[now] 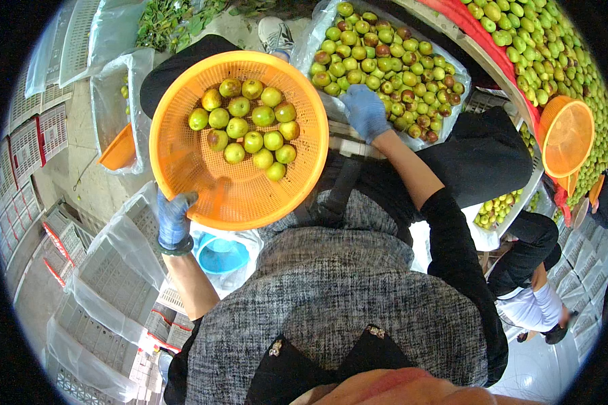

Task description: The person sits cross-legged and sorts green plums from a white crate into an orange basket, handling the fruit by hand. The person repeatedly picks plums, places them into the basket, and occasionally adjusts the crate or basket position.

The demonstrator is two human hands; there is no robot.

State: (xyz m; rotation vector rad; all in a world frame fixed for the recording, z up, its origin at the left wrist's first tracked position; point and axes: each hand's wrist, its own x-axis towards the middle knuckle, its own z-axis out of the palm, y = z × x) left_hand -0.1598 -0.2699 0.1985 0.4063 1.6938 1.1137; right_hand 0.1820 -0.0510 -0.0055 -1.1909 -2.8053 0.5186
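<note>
My left hand (174,217), in a blue glove, grips the near-left rim of a round orange plastic colander basket (177,162). Several green jujubes (239,106), some with brown patches, lie in the basket, mostly towards its far side. At the near edge of a plastic-lined crate (304,43) rests my blue-gloved right hand (366,112), back upward. Its fingertips are hidden, so whether it holds the edge or a fruit cannot be seen. Beside that hand, green and reddish-brown jujubes (375,66) fill the crate.
A large heap of green jujubes (562,66) on red cloth stands at the right, bearing another orange basket (567,136). Lined crates (116,273) stand at the left. A blue basin (223,255) sits below my basket. Another person (529,298) sits at the right.
</note>
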